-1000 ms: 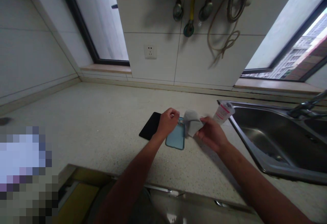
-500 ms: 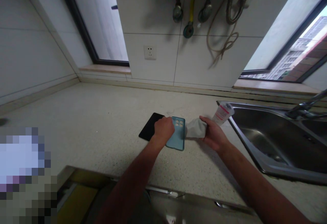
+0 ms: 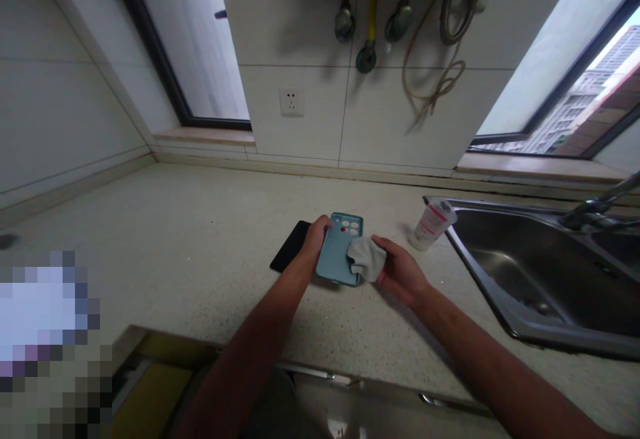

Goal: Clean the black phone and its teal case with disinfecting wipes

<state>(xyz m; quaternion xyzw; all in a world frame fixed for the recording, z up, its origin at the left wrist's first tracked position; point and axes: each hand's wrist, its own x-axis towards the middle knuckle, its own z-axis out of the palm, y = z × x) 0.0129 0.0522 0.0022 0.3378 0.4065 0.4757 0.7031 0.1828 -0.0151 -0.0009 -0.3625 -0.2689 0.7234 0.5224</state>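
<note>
A light blue phone case (image 3: 334,252) with camera cutouts is held at its left edge by my left hand (image 3: 315,239), whose fingers are closed on it. My right hand (image 3: 404,271) grips a crumpled grey-white cloth (image 3: 367,257), which lies against the right side of the case. Partly behind my left hand, a flat black phone-like slab (image 3: 291,247) rests on the counter. Right of the case stands a clear plastic cup (image 3: 433,225) with red print, near the sink's corner.
The speckled counter (image 3: 200,239) runs along a tiled wall. A steel sink (image 3: 520,265) with a faucet (image 3: 607,205) is set in at the right. Hoses and a socket (image 3: 291,102) are on the wall. Below the front edge is an open cabinet area (image 3: 155,385).
The phone case has been lifted slightly and tilted, with my left hand now at its edge. My right hand has brought the cloth leftward onto the case, away from the cup.
</note>
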